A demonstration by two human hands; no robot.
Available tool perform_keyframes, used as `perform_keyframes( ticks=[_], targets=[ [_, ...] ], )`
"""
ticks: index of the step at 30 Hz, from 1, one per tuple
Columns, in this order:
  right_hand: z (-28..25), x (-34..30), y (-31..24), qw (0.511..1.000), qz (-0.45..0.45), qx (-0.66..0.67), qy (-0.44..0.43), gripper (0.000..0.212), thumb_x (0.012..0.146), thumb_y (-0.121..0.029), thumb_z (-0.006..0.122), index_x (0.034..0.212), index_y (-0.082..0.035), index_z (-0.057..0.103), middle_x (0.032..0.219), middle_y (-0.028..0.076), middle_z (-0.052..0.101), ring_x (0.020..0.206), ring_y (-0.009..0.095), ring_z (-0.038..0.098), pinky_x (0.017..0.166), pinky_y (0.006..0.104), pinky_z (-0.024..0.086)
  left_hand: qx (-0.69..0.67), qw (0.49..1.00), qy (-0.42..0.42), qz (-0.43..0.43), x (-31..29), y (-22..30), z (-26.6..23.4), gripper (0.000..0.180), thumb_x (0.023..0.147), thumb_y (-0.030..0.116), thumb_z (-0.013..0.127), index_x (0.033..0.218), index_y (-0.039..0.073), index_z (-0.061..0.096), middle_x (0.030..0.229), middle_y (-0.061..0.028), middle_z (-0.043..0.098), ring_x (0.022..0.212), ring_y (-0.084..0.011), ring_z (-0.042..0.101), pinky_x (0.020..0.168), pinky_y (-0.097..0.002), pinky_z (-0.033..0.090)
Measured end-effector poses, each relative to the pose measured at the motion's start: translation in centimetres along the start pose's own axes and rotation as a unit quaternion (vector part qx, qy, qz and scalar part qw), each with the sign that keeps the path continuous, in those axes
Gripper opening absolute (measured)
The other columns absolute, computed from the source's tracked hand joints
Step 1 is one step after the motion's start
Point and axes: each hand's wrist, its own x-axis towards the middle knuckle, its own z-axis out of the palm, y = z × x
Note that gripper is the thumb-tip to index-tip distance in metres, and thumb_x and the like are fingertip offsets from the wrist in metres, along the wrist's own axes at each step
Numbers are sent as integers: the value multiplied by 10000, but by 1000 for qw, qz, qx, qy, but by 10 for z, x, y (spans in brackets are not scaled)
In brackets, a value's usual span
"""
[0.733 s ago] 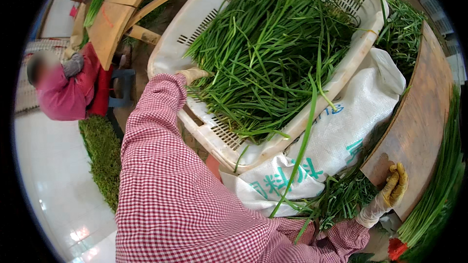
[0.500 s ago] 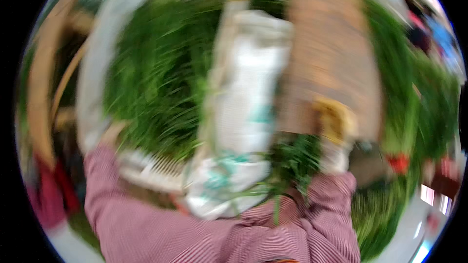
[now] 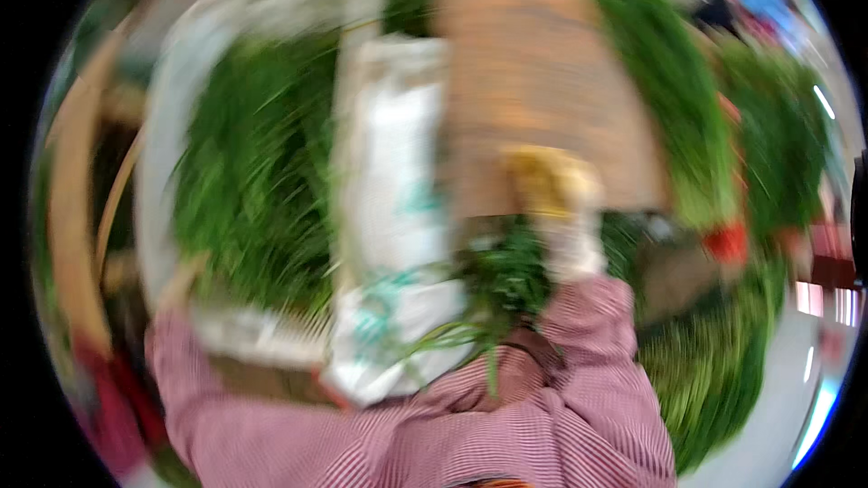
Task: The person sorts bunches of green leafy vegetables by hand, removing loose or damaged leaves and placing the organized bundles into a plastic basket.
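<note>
My left hand [image 3: 183, 278], blurred, is at the near left corner of a white crate [image 3: 249, 330] filled with long, grass-like greens [image 3: 258, 181]. Its fingers are too smeared to show a grip. My right hand [image 3: 553, 188], in a yellow and white work glove, is over the near end of a worn brown board [image 3: 547, 72]. Motion blur hides how its fingers are set, and I make out nothing in it. A folded white woven sack [image 3: 398, 172] with green print lies between the crate and the board.
Dark leafy trimmings [image 3: 502, 267] lie below the board's near edge. Bundles of long greens [image 3: 674, 99] line its right side, one with a red band [image 3: 726, 242] near its base. A curved tan wooden piece [image 3: 77, 217] stands at the far left.
The view has shifted, so the sack, board and right glove now appear farther left. My right hand remains over the board's near end, and my left hand stays by the crate corner.
</note>
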Motion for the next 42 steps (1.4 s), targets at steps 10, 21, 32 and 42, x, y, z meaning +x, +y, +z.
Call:
perform_keyframes(
  ticks=[10, 21, 32, 42],
  targets=[
    [-10, -9, -8, 966, 179, 187, -14, 225, 917, -48, 482, 1120, 4, 565, 1001, 77, 610, 886, 129, 574, 785, 251, 468, -251, 964, -57, 68, -60, -7, -2, 298, 811, 320, 657, 938, 56, 601, 724, -24, 625, 594, -121, 605, 501, -295, 547],
    [141, 57, -162, 854, -23, 150, -497, 656, 826, -581, 467, 1096, 6, 577, 894, 174, 638, 835, 270, 616, 741, 343, 463, -602, 762, -183, 156, -109, -5, 135, 288, 811, 335, 650, 908, 72, 583, 743, -55, 631, 742, -193, 638, 669, -371, 565],
    [139, 28, -177, 619, 359, 381, -585, 505, 826, -330, 642, 1173, 13, 513, 1044, 104, 614, 882, 183, 586, 763, 275, 471, -757, 579, -185, 241, -173, 22, 269, 431, 861, 303, 587, 1187, 54, 455, 1047, -86, 595, 901, -197, 621, 740, -335, 552],
    [9, 17, -197, 743, 248, 521, -340, 653, 790, -142, 674, 1317, 27, 329, 1135, 119, 549, 978, 172, 545, 853, 268, 449, -600, 667, -257, 360, -203, 45, 296, 497, 826, 183, 657, 1252, 58, 433, 1142, -17, 527, 1007, -129, 524, 861, -242, 451]
  ],
)
